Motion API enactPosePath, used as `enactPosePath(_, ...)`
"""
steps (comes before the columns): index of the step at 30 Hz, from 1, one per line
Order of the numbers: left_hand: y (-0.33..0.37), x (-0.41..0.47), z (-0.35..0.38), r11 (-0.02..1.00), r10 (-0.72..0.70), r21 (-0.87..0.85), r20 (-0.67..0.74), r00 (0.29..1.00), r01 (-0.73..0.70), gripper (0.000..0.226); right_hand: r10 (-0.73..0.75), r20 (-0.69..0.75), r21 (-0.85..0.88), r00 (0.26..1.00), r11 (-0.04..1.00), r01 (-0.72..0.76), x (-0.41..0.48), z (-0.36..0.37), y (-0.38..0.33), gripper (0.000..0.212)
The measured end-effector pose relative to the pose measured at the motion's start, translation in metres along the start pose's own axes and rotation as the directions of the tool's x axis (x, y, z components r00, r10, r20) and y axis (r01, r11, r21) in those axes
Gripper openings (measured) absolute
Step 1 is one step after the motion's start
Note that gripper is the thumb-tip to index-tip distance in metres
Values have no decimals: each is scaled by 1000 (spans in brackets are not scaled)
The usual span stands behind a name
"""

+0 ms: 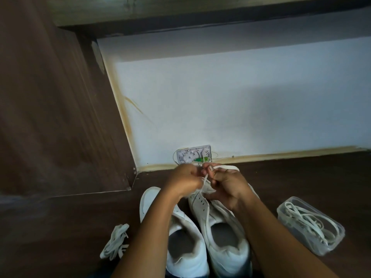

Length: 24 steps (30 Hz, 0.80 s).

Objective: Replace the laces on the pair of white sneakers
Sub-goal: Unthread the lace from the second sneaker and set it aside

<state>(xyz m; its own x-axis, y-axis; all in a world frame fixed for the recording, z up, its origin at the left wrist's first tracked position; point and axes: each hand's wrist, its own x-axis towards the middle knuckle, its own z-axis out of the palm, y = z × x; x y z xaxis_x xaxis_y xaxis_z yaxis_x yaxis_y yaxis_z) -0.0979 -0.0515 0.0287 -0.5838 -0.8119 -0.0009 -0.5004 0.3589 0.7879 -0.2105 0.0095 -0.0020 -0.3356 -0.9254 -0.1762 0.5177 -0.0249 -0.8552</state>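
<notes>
1. Dark wooden floor at the foot of a white wall, beside a small wall box: I have the pair of white sneakers side by side, toes to the wall.
2. Both my hands work at the toe end of the right sneaker. My left hand is curled round one strand of a white lace; my right hand pinches the other strand between thumb and fingers, its end looping over my knuckles.
3. Several eyelets nearer the tongue of this shoe show bare, so I judge the lacing has only begun at the lowest holes.
4. What shows of the left sneaker past my forearm carries no lace; the rest I cannot tell.
5. A loose bundle of laces lies on the floor left of the shoes, probably the old set taken out.
6. Right of the shoes, a clear plastic container holds more white laces, likely the spare for the second shoe.
7. By my reckoning: removal done, one shoe barely started, one shoe to go.
</notes>
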Motion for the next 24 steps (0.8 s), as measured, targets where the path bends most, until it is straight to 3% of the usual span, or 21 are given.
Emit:
enactPosePath(2, -6, -2, 7, 984, -19, 179, 69, 997, 7, 25, 4, 32, 9, 999, 1000, -4, -1, 2, 0, 19)
enactPosePath(4, -8, -1, 10, 987, -10, 161, 21, 1000, 6, 31, 1, 21, 25, 1000, 1000, -2, -1, 3, 1, 13)
enactPosePath(7, 11, 0, 0, 977, -39, -215, -138, 990, 9, 37, 13, 40, -24, 999, 1000, -12, 1, -5, 0, 25)
enactPosePath(9, 33, -4, -15, 885, -2, -451, -256, 967, -117, 38, 46, 104, -101, 993, 994, -36, -3, -4, 3, 34)
enactPosePath(11, 54, -11, -29, 780, 100, -565, -313, 944, -270, 36, 16, 103, -243, 995, 970, 10, -7, 3, 10, 18)
enactPosePath(14, 60, -17, -30, 745, 186, -589, -267, 946, -313, 33, -91, 20, -338, 996, 937, 92, -5, 6, 17, 38)
enactPosePath(16, 38, -11, -20, 840, 98, -518, -152, 984, -163, 31, -77, 6, -203, 997, 976, 77, -5, 4, 14, 34)
enactPosePath(18, 10, -4, -9, 987, -19, -161, 1, 1000, 19, 27, -43, -9, -21, 999, 999, 43, -6, 3, 8, 25)
enactPosePath(20, -9, -2, 4, 989, -65, 137, 111, 992, 50, 13, -20, 0, 168, 1000, 986, 20, -6, 2, 4, 24)
enactPosePath(21, -13, -1, 8, 985, -56, 166, 121, 991, 36, 7, -1, 22, 238, 1000, 971, -5, -6, 1, 3, 23)
enactPosePath(24, -12, 2, 11, 995, -22, 98, 8, 1000, 21, 29, 47, 67, 278, 997, 958, -64, -3, -4, 4, 26)
